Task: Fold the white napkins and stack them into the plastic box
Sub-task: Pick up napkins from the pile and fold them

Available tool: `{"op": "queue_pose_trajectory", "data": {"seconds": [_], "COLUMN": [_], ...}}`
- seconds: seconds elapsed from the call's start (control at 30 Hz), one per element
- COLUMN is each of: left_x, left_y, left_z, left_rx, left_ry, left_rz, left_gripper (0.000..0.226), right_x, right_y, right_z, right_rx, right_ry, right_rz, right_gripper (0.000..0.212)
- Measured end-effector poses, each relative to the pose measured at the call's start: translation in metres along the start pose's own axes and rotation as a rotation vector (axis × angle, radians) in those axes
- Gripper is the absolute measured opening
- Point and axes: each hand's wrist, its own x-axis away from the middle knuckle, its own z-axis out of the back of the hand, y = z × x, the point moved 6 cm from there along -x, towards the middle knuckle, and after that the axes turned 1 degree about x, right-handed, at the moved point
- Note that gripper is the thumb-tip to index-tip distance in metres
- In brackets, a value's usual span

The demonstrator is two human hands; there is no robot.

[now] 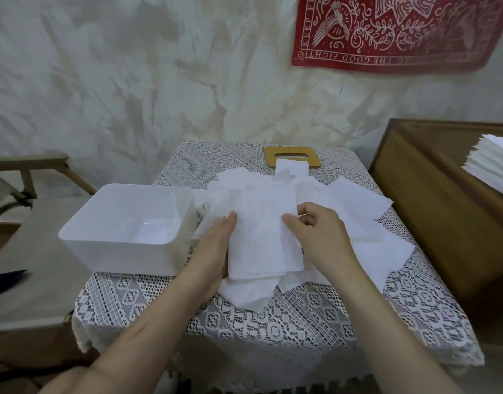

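Head view: the left hand (216, 245) lies flat, fingers straight, against the left edge of the folded napkin (264, 240), likely to square the fold. The right hand (321, 234) has curled fingers and thumb pinching the napkin's right edge. This napkin rests on the loose napkins (358, 203) spread beneath it. The plastic box (122, 258) stands just left, within easy reach, with no napkin visible inside. All sit on a lace tablecloth (273, 322). A wooden cabinet (432, 211) at right carries a napkin stack (494, 160); a red cloth (400, 32) hangs on the wall.
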Motion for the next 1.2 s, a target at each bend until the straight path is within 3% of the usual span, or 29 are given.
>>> {"op": "queue_pose_trajectory", "data": {"seconds": [0.17,0.37,0.57,0.7,0.83,0.93,1.07,1.2], "left_x": [0.002,0.007,0.006,0.006,0.006,0.006,0.006,0.007], "left_y": [0.000,0.005,0.003,0.001,0.003,0.003,0.001,0.003], "left_z": [-0.002,-0.007,-0.004,-0.001,-0.001,-0.001,0.000,-0.003], "left_rx": [-0.027,-0.034,-0.081,-0.121,-0.118,-0.105,-0.118,-0.196], "left_ry": [-0.020,-0.053,-0.060,-0.056,-0.057,-0.053,-0.053,-0.076], "left_rz": [0.012,-0.002,-0.017,-0.035,-0.050,-0.043,-0.044,-0.077], "left_gripper": [0.038,0.038,0.046,0.032,0.033,0.034,0.035,0.032], "right_x": [0.001,0.005,0.008,0.005,-0.001,-0.001,0.002,0.004], "right_y": [0.001,0.003,0.000,0.001,0.007,0.014,0.012,0.011], "right_z": [-0.005,-0.019,-0.028,-0.024,-0.016,-0.022,-0.027,-0.025], "right_rx": [-0.196,-0.343,-0.324,-0.241,-0.105,-0.090,-0.178,-0.208], "right_ry": [-0.075,-0.158,-0.136,-0.070,0.015,-0.107,-0.194,-0.162], "right_rz": [-0.040,-0.125,-0.131,-0.081,-0.049,-0.118,-0.111,-0.095], "right_gripper": [0.014,0.011,0.011,0.007,0.013,0.039,0.019,0.029]}}
